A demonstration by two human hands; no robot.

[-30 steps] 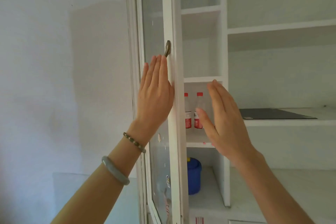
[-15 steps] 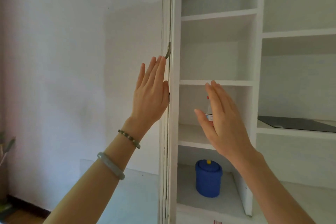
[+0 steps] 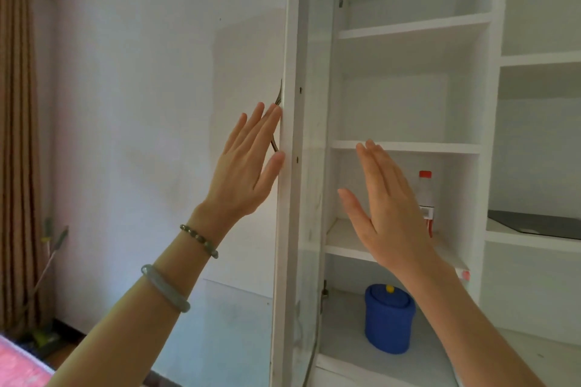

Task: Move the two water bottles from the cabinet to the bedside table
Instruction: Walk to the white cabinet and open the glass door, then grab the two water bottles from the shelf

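A clear water bottle with a red cap and red label stands on the middle shelf of the white cabinet. My right hand is raised flat in front of that shelf, fingers apart, holding nothing, and it hides most of the bottle and anything beside it. My left hand rests flat against the edge of the swung-out cabinet door, next to its metal handle, fingers straight.
A blue lidded tub sits on the shelf below. A dark flat panel lies on the open shelf to the right. A brown curtain hangs at far left, with a mop leaning beside it.
The cabinet door has swung further open with my left hand flat on it. The view has shifted, showing more of the inside. My right hand now covers one of the two bottles.
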